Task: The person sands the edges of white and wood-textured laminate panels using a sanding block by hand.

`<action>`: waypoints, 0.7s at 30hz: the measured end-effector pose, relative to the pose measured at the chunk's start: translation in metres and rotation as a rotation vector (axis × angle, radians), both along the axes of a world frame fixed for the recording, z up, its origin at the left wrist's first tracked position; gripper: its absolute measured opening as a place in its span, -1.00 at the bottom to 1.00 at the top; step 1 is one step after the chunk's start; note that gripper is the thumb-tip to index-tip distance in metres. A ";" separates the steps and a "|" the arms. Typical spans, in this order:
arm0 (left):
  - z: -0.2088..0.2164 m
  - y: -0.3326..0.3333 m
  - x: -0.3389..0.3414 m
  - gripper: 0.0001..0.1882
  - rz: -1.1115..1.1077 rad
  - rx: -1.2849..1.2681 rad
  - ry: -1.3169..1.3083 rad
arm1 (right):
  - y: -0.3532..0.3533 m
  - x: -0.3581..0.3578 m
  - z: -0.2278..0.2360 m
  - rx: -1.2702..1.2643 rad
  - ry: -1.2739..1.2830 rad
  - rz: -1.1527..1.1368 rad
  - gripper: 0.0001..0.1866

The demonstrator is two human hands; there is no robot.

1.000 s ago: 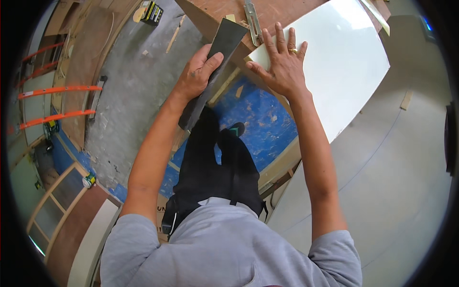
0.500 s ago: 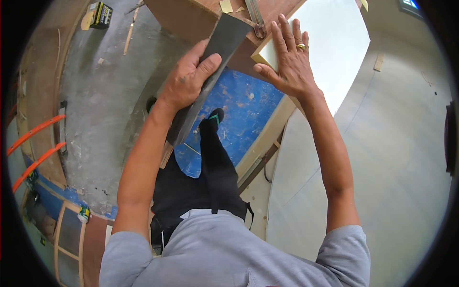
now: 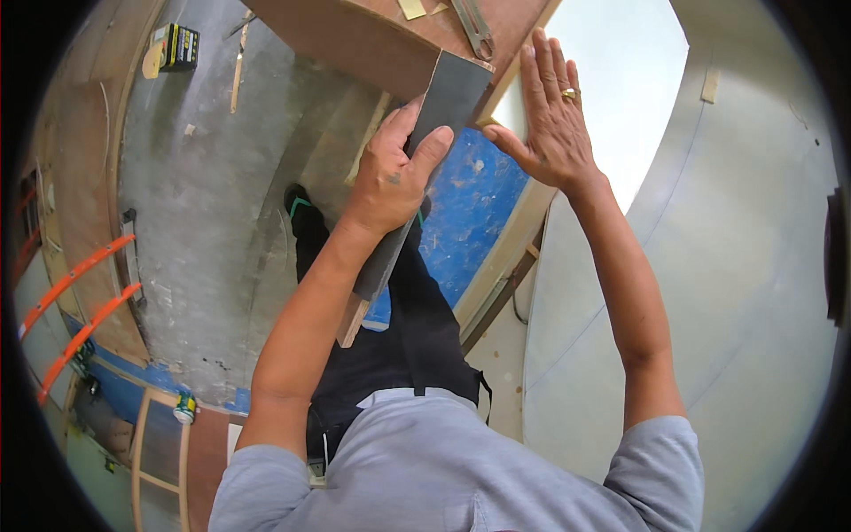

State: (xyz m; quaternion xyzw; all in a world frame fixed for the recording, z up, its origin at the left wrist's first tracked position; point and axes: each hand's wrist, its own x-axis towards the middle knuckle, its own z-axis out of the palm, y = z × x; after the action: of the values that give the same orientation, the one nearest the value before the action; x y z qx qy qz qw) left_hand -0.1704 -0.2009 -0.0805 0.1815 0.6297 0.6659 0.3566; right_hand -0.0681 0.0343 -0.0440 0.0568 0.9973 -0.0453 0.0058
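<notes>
My left hand (image 3: 390, 182) is wrapped around a long strip of dark grey laminate (image 3: 454, 93), thumb on its face and fingers around the left side. The strip slants from the corner of a brown wooden box (image 3: 355, 44) down toward my legs. Bare wood (image 3: 352, 326) shows at its lower end. My right hand (image 3: 557, 120), with a ring on one finger, lies flat, fingers stretched, at the wood-edged side of a white panel (image 3: 629, 89). Nothing is held in it.
A metal clamp-like tool (image 3: 472, 27) and a yellowish scrap (image 3: 411, 8) lie on the box. Blue sheeting (image 3: 483, 204) covers floor by my feet. Orange rails (image 3: 84, 275), a green can (image 3: 184, 408) and a black-yellow box (image 3: 182, 46) stand left.
My left hand has carried the laminate strip rightward, and its upper end now sits at the box's corner. My right hand has shifted slightly along the panel edge. My feet have changed position.
</notes>
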 end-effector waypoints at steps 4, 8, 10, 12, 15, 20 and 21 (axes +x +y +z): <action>0.011 0.011 0.004 -0.47 0.031 0.016 0.069 | -0.004 -0.004 -0.002 -0.029 -0.005 -0.064 0.12; 0.016 0.011 0.011 -0.56 0.027 0.029 -0.077 | -0.005 -0.013 0.013 0.017 -0.161 -0.069 0.15; 0.025 0.013 0.012 -0.62 0.009 0.040 -0.155 | -0.004 -0.010 0.010 0.003 -0.135 -0.068 0.15; 0.027 0.015 0.013 -0.66 -0.010 -0.010 -0.115 | -0.002 -0.008 0.008 -0.019 -0.110 -0.058 0.13; 0.031 0.016 0.011 -0.69 -0.041 -0.047 -0.097 | -0.002 -0.007 0.009 -0.026 -0.068 -0.053 0.12; 0.027 0.028 0.002 -0.69 -0.053 -0.051 -0.063 | -0.006 -0.007 0.020 -0.024 -0.118 -0.048 0.12; 0.024 0.031 0.001 -0.69 -0.055 -0.053 -0.055 | -0.005 -0.006 0.022 -0.017 -0.129 -0.042 0.12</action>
State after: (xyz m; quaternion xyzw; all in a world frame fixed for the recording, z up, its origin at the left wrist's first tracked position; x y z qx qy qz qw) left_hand -0.1694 -0.1696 -0.0561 0.1707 0.6317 0.6438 0.3966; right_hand -0.0741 0.0290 -0.0224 0.0804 0.9931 -0.0500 0.0696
